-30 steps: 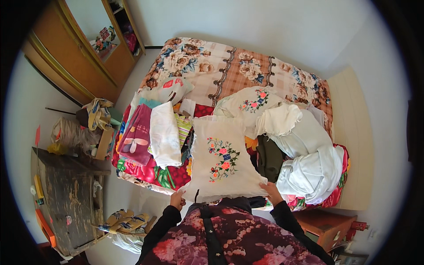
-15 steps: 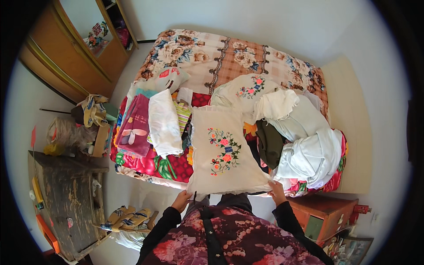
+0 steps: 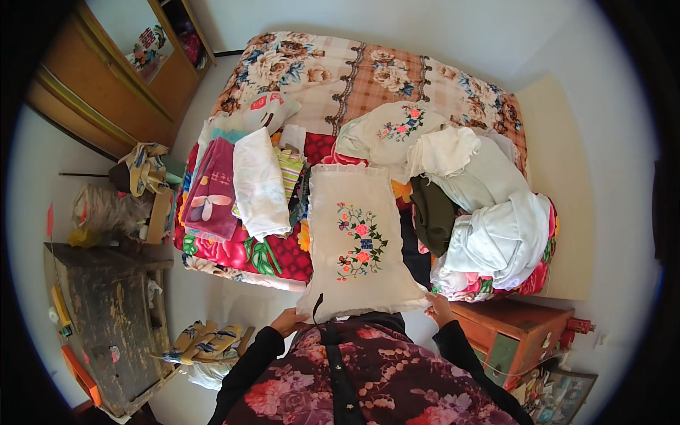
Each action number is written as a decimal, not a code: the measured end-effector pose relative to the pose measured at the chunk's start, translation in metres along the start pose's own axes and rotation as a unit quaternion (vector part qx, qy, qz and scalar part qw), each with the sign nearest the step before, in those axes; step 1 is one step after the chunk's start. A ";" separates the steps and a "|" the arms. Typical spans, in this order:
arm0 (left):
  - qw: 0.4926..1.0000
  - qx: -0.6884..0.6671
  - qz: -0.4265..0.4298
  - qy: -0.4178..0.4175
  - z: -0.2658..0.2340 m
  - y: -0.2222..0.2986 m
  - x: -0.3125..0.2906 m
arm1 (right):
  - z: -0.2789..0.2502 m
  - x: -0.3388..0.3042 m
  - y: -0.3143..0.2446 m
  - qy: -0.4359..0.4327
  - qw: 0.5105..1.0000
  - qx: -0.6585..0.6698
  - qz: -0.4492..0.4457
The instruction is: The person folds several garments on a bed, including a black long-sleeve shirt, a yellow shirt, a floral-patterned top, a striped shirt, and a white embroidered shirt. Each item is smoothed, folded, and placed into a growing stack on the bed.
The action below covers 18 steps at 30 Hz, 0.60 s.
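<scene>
A white pillowcase (image 3: 329, 248) with a frilled edge and colourful floral embroidery stretches out in front of me. Its far end rests on the bed, and its near end is drawn out over the bed's front edge close to my body. My left hand (image 3: 289, 322) is closed on the near left corner, where a short dark strip shows on the cloth. My right hand (image 3: 440, 310) pinches the near right corner. The cloth is spread fairly flat between them, its near edge sagging a little.
Left of the pillowcase lie a folded purple towel (image 3: 212, 188) and a folded white cloth (image 3: 261, 185). To the right are a bunched pale cover (image 3: 499, 241) and a dark green garment (image 3: 433, 216). A worn wooden cabinet (image 3: 106, 312) and a red-brown cabinet (image 3: 520, 322) stand nearby.
Both hands have shifted slightly left, the left one also a little nearer my body. The pillowcase's near edge has come closer to me, and its sides look straighter. Both hands keep hold.
</scene>
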<state>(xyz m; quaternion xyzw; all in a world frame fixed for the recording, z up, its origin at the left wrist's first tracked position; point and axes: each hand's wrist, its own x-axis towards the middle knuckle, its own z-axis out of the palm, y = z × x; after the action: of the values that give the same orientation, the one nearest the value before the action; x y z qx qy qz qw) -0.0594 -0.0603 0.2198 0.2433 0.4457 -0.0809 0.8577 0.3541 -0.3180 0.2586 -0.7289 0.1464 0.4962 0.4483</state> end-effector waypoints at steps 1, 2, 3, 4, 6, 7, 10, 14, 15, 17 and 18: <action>1.000 -0.002 -0.003 0.019 -0.003 -0.005 0.001 | 0.004 0.000 -0.001 0.001 1.000 -0.003 0.002; 0.999 -0.004 -0.006 0.037 -0.007 -0.010 0.002 | 0.007 0.001 -0.003 0.003 1.000 -0.006 0.004; 0.999 -0.025 -0.001 0.035 -0.005 -0.010 0.000 | 0.009 -0.001 -0.006 0.007 1.000 -0.009 0.007; 0.998 -0.045 0.004 0.032 -0.002 -0.009 0.001 | 0.010 -0.003 -0.009 0.007 1.000 -0.004 0.004; 0.998 -0.057 0.008 0.031 0.014 0.005 -0.007 | 0.009 -0.010 -0.019 0.011 1.000 0.009 -0.004; 0.997 -0.073 0.035 0.016 0.020 0.011 -0.009 | 0.009 -0.013 -0.028 -0.004 1.000 0.015 -0.018; 0.991 -0.102 0.084 -0.007 0.027 0.016 -0.007 | -0.001 -0.012 -0.038 -0.028 0.998 0.013 -0.046; 0.998 -0.056 0.000 0.029 0.004 -0.006 0.007 | -0.012 -0.011 -0.030 -0.012 0.998 -0.057 0.015; 0.998 -0.034 -0.039 0.038 0.000 -0.016 0.009 | -0.018 -0.010 -0.019 -0.010 0.997 -0.071 0.028; 0.994 -0.014 -0.096 0.049 0.006 -0.014 -0.001 | -0.027 -0.011 -0.007 -0.020 0.996 -0.074 0.055; 0.994 -0.003 -0.097 0.046 0.002 -0.019 -0.002 | -0.027 -0.018 -0.006 -0.035 0.995 -0.064 0.071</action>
<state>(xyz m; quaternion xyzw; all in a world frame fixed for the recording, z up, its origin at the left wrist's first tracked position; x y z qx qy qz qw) -0.0661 -0.0777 0.2160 0.1997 0.5061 -0.1507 0.8254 0.3654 -0.3401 0.2797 -0.7263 0.1500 0.5604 0.3687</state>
